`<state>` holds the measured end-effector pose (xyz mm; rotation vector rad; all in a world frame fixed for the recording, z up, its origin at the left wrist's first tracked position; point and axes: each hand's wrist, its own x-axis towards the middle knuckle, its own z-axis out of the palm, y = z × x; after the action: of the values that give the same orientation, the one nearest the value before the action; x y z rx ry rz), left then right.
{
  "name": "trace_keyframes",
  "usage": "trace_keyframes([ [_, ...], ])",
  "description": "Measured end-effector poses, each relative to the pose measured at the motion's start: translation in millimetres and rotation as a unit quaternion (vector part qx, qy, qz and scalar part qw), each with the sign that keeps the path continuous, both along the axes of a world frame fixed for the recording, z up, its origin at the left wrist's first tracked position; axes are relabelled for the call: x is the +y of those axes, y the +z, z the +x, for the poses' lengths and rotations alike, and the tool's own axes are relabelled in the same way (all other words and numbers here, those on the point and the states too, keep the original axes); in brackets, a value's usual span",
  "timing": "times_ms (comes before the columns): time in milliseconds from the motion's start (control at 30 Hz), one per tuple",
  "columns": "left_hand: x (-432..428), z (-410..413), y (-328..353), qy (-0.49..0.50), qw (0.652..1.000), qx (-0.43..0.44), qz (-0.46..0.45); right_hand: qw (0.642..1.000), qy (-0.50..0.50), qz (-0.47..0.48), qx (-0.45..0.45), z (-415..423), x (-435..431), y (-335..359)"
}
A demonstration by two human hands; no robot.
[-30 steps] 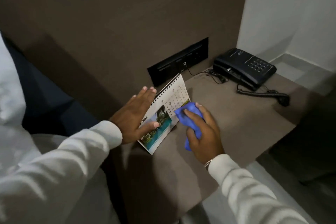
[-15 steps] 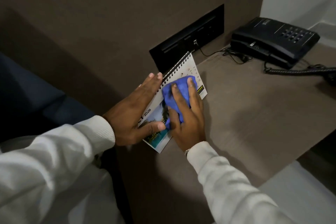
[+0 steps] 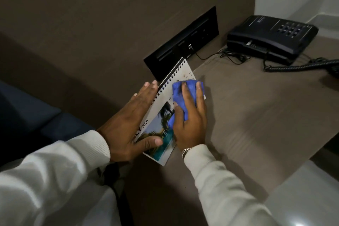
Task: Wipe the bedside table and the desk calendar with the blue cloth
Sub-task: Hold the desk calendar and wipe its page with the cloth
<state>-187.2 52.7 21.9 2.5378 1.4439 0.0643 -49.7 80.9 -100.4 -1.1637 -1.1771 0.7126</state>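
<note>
A spiral-bound desk calendar point(image 3: 161, 108) with a palm-tree photo and "2026" stands tilted at the left end of the brown bedside table point(image 3: 256, 119). My left hand point(image 3: 132, 124) holds it, fingers flat behind its spiral edge and thumb pressed on the photo. My right hand point(image 3: 190, 119) presses the bunched blue cloth point(image 3: 178, 93) flat against the calendar's front page, covering most of the date grid. Both sleeves are white, and a metal bracelet shows at the right wrist.
A black telephone point(image 3: 271, 38) sits at the table's far right, its coiled cord point(image 3: 297, 67) trailing across the top. A black socket panel point(image 3: 183, 46) is set in the brown wall behind the calendar, with a thin cable plugged in. A dark blue cushion point(image 3: 27, 115) lies to the left.
My right hand with the blue cloth moved from the table beside the calendar up onto its front page and slid toward the top. My left hand kept its hold.
</note>
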Motion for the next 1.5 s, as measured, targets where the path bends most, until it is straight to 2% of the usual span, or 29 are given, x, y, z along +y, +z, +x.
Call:
trace_keyframes([
  [67, 0, 0, 1, 0.003, 1.000, -0.004, -0.003, 1.000, -0.001, -0.026, 0.008, -2, -13, -5],
  [267, 0, 0, 3, -0.014, 1.000, 0.016, 0.010, 0.999, 0.005, 0.036, 0.039, -10, -3, 17],
  [400, 0, 1, 4, -0.011, 1.000, 0.017, 0.006, 0.999, -0.005, -0.017, 0.043, -2, 16, 20],
  [533, -1, 3, 6, -0.008, 1.000, 0.016, 0.000, 0.997, -0.001, -0.061, 0.037, -1, -9, -3],
  [633, -1, 4, 7, -0.009, 1.000, 0.025, 0.007, 0.999, 0.044, -0.009, 0.031, -7, -29, -2],
  [767, -2, 3, 6, -0.012, 0.999, 0.043, 0.011, 0.997, 0.044, 0.054, 0.030, 3, 6, 22],
  [867, -1, 3, 7, -0.011, 0.999, 0.037, 0.008, 0.999, 0.016, 0.008, 0.027, 18, 31, 23],
  [933, 0, 3, 7, -0.013, 0.999, 0.042, 0.016, 0.997, 0.009, -0.066, 0.037, 22, 24, 11],
  [1000, 0, 4, 7, -0.019, 0.999, 0.045, 0.019, 0.995, 0.005, -0.101, 0.024, 16, 2, -2],
  [1133, 1, 2, 5, -0.027, 0.998, 0.056, 0.033, 0.998, 0.033, -0.051, 0.004, -13, -43, -6],
  [1300, 1, 0, 4, -0.037, 0.995, 0.074, 0.049, 0.995, 0.044, 0.025, 0.083, -2, -10, 12],
  [1400, 2, 0, 5, -0.037, 0.995, 0.082, 0.047, 0.997, 0.046, -0.018, 0.055, 22, 19, 8],
  [1500, 2, 1, 7, -0.035, 0.994, 0.091, 0.046, 0.996, 0.032, -0.079, 0.016, 25, 7, -6],
])
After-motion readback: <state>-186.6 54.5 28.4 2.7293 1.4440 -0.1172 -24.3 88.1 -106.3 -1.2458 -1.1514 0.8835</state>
